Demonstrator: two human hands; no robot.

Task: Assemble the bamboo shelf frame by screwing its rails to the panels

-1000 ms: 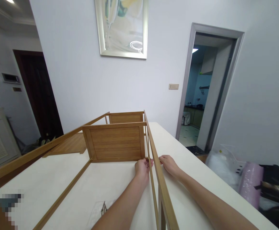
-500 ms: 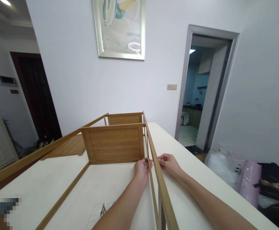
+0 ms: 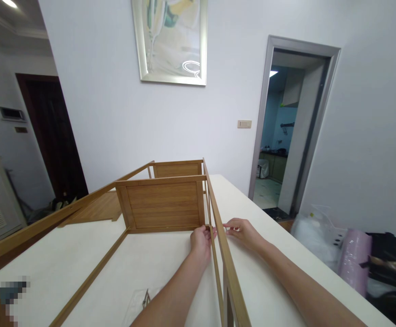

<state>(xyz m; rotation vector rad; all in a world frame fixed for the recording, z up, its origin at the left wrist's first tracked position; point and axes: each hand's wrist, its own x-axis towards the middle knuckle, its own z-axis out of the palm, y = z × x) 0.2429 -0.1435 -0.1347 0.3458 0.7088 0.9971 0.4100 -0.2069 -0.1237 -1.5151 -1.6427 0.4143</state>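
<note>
A wooden shelf frame (image 3: 162, 204) lies on its side, its slatless panel standing crosswise between long rails. My left hand (image 3: 202, 243) reaches inside the frame, its fingers curled round the lower right corner where the panel meets the thin lower rail (image 3: 217, 277). Just outside the upper right rail (image 3: 230, 259), my right hand (image 3: 243, 231) pinches something small and thin, partly hidden by the fingers, level with that same corner. The joint itself is mostly covered by the left fingers and the rail.
The frame rests on a white tabletop (image 3: 272, 268). Near my left forearm lies a clear plastic bag (image 3: 138, 302) with small metal pieces. A flat wooden panel (image 3: 94, 209) lies at the left. Beyond the table's right edge are a pink roll (image 3: 354, 259) and plastic wrapping (image 3: 315, 234).
My right hand has shifted slightly at the rail, its fingers a little more extended, with a thin piece showing between them. The left hand stays at the corner.
</note>
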